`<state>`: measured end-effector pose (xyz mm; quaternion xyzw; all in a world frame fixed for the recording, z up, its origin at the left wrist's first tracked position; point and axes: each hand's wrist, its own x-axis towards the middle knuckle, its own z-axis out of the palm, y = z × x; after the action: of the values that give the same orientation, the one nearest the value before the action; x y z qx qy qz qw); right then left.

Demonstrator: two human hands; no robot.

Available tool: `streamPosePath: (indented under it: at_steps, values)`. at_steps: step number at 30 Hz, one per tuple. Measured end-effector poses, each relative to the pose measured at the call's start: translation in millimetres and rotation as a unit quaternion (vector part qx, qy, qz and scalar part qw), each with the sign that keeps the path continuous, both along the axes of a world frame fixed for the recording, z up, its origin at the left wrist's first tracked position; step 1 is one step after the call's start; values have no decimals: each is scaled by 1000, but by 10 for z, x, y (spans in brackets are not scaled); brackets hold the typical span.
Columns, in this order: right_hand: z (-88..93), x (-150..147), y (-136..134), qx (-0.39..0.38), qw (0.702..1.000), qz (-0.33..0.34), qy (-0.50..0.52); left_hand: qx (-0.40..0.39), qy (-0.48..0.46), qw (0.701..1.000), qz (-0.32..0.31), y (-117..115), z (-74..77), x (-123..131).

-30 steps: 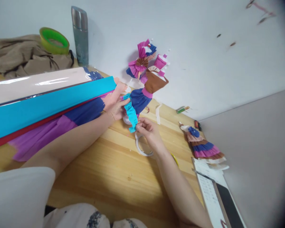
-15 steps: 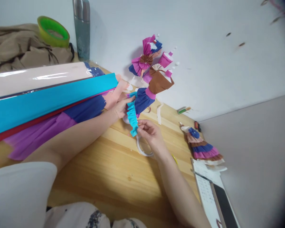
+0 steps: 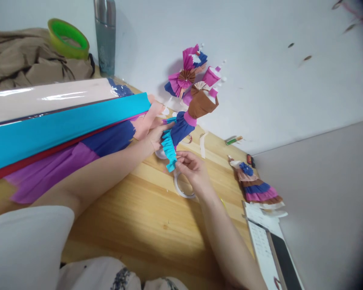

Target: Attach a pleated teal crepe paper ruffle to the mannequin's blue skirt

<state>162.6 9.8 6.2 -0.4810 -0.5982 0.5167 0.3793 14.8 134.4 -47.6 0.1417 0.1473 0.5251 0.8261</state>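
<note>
My left hand (image 3: 159, 136) is closed around the lower end of a paper doll (image 3: 183, 128), which tilts up to the right; it has a blue crepe skirt, a pink waistband and a brown top. A ruffled turquoise crepe paper strip (image 3: 169, 151) runs along the skirt's lower edge and hangs toward me. Its loose end is pinched between the thumb and fingers of my right hand (image 3: 190, 165). Some of my left fingers are hidden behind the skirt. Just below my right hand, a white tape roll (image 3: 181, 191) lies on the wooden table (image 3: 133, 233).
Folded crepe paper (image 3: 69, 131) in several colours covers the left side. Behind stand a thermos (image 3: 105, 44), a green-cored tape roll (image 3: 53, 34) on brown cloth, and more paper figures (image 3: 186, 76) by the wall. A layered paper dress (image 3: 260, 187) and a white keyboard-like object (image 3: 261, 241) lie right.
The doll's top has tipped slightly to the left and down. The strip's free end sits a touch higher, still pinched by my right hand. Both grips look the same.
</note>
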Motion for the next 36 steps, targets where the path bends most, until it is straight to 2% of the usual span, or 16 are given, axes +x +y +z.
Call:
streamPosePath:
  at_steps: [8, 14, 20, 25, 30, 36]
  values:
    - [-46, 2, 46, 18, 999, -13, 26, -12, 13, 1000, 4, -87, 190, 43]
    - [25, 18, 48, 64, 997, -33, 22, -26, 12, 999, 19, -130, 269, 63]
    - [136, 6, 31, 84, 996, -31, 21, -25, 17, 999, 17, -119, 238, 100]
    - [116, 38, 72, 99, 993, -59, -24, -13, 20, 1000, 20, -82, 216, 80]
    - [83, 115, 129, 156, 974, -118, -113, -3, 27, 999, 28, -121, 257, 49]
    - [128, 111, 109, 271, 924, -135, -233, 13, 35, 999, 39, -60, 177, 62]
